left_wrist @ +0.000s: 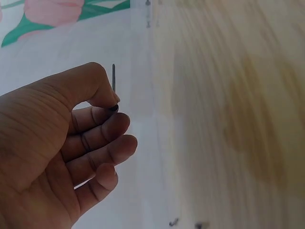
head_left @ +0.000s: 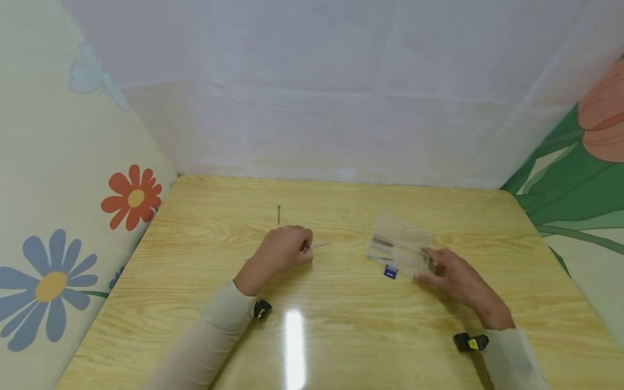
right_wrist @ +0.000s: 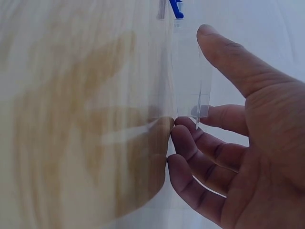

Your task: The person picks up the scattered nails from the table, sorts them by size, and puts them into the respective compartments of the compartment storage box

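Observation:
My left hand (head_left: 283, 250) pinches a thin dark nail (left_wrist: 114, 78) between thumb and forefinger; the other fingers are loosely bent. In the head view the nail (head_left: 322, 245) points right from the fingertips, above the table. To its right, a clear plastic box (head_left: 402, 246) with a blue latch (head_left: 391, 271) lies on the table, with a few dark slender pieces (head_left: 383, 241) in its left part. My right hand (head_left: 455, 276) rests at the box's right edge, thumb and fingers spread. In the right wrist view, fingertips of the right hand (right_wrist: 267, 129) touch the clear box (right_wrist: 186, 71).
Another dark nail (head_left: 279, 214) lies on the wooden table (head_left: 341, 336) beyond my left hand. Part of a small thin piece (head_left: 246, 260) shows beside the left wrist. A white sheet (head_left: 302, 124) hangs behind the table, and flower-patterned panels (head_left: 63, 179) stand at both sides.

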The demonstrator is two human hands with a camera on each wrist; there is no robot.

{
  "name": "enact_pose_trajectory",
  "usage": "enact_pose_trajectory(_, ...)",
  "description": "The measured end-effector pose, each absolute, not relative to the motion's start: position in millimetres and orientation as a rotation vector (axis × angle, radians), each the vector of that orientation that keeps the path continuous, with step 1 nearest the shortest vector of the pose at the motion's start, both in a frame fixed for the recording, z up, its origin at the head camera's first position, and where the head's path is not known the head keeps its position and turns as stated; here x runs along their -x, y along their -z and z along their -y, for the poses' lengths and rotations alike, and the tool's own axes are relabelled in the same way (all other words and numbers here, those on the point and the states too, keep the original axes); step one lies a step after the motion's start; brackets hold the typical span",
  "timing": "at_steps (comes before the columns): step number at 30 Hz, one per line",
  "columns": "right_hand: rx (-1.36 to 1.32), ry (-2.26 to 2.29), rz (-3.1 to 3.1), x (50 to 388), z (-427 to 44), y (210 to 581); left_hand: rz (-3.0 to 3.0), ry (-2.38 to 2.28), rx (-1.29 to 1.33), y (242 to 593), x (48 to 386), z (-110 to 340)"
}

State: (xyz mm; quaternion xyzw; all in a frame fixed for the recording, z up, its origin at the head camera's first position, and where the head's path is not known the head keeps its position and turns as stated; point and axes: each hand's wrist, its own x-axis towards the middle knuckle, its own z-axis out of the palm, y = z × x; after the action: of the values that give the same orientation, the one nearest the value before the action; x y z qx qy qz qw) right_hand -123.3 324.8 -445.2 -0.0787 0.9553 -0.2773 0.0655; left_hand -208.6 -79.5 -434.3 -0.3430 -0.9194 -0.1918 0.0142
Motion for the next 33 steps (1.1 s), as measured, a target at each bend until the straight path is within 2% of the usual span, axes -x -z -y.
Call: enact_pose_trajectory(33, 0.254, 0.843, -2.881, 122, -327, 446, 2.761, 0.516, 1.343, 437, 224, -33)
